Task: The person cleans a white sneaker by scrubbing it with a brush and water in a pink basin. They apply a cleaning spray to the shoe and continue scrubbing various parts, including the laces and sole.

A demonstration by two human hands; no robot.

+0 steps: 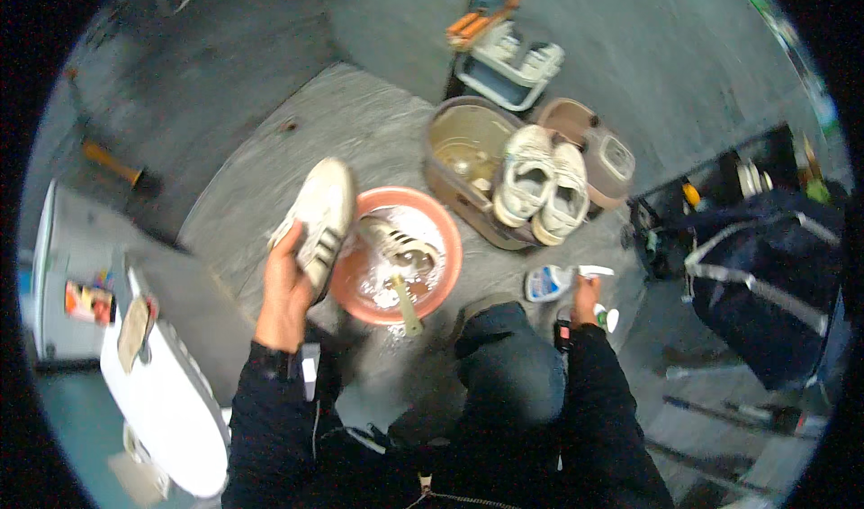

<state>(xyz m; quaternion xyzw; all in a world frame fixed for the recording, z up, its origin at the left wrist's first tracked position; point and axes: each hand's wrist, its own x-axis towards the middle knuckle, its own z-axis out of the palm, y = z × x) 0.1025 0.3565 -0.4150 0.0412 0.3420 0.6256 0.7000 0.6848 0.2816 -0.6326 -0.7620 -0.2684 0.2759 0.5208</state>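
A white sneaker with three dark stripes (pixel 327 205) is gripped in my left hand (pixel 287 293), its toe pointing up and away from me, just left of a pink plastic basin (pixel 451 239). Inside the basin, a matching striped sneaker (pixel 391 239) lies in sudsy water. A brush with a pale green handle (pixel 407 306) leans over the basin's near rim, its head hidden in the suds. To the right, my right hand (pixel 584 301) is closed around the neck of a white trigger spray bottle (pixel 545 284) with a blue label, held low over the floor.
Beyond the basin, two off-white shoes (pixel 543 181) rest across the rim of a greyish tub (pixel 442 165). A grey caddy (pixel 509 84) stands behind it. At left is a white toilet lid (pixel 162 401); a dark blue bag (pixel 763 286) sits at right. A wooden-handled plunger (pixel 111 161) stands far left.
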